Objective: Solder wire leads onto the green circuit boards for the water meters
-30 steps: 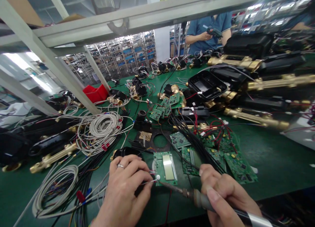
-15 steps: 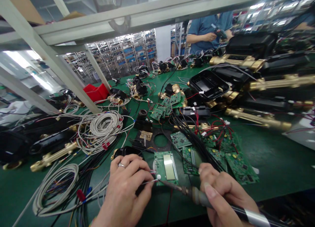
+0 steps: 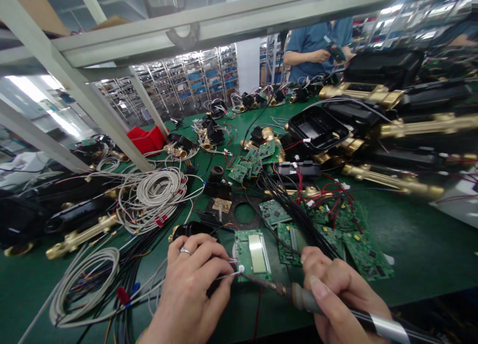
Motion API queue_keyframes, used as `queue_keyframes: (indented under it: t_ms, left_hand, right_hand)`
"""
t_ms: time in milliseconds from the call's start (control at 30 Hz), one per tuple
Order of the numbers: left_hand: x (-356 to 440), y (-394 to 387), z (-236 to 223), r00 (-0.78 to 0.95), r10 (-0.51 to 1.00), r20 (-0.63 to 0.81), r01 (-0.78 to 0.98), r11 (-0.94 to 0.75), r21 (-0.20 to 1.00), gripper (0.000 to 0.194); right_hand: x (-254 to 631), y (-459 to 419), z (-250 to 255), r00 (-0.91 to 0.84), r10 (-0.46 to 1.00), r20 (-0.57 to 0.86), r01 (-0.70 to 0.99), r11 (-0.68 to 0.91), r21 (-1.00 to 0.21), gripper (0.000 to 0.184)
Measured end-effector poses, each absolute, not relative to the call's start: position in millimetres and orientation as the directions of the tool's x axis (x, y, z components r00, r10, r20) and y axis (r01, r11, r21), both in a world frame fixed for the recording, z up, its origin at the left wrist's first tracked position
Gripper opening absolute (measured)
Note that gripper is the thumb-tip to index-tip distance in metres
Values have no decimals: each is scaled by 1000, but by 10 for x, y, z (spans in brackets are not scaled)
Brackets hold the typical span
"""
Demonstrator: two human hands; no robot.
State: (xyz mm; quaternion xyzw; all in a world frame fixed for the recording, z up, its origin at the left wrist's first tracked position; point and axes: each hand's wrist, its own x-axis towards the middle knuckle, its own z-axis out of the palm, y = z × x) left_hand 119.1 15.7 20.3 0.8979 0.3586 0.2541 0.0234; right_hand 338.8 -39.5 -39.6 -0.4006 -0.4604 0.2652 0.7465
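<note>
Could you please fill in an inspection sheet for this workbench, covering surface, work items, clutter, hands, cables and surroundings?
Surface: green bench top, largely covered with parts.
Work items: circuit board with a display, screen up; soldering iron, tip at the board's lower left corner, exact contact unclear.
Clutter: other circuit boards at right; brass pipe fittings and black housings on both sides.
Hands: left hand pinches a thin pale wire beside the board; right hand grips the soldering iron.
Cables: coiled grey cables at left; black wire bundle at right.
Surroundings: metal frame overhead; red bin; shelving behind; person in blue across the bench with a handheld tool.
</note>
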Motion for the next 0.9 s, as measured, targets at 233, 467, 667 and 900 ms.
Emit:
queue_keyframes:
  t_ms: [233, 467, 667, 900]
  left_hand:
    - [1210, 173, 200, 611, 659, 438, 635, -739, 226, 18]
    - [1202, 169, 210, 612, 650, 451, 630, -745, 218, 19]
    - [1210, 172, 220, 612, 643, 460, 628, -749, 212, 19]
    - [1206, 178, 226, 622, 633, 461, 623, -757, 199, 19]
  right_hand:
    - [3386, -406, -413, 441, 759, 480, -17, 542, -841, 36]
    - [3394, -402, -402, 469, 743, 477, -23, 550, -835, 36]
    - [3422, -427, -360, 474, 749, 463, -19, 535, -845, 35]
    - [3432, -448, -369, 479, 746, 463, -20, 536, -844, 37]
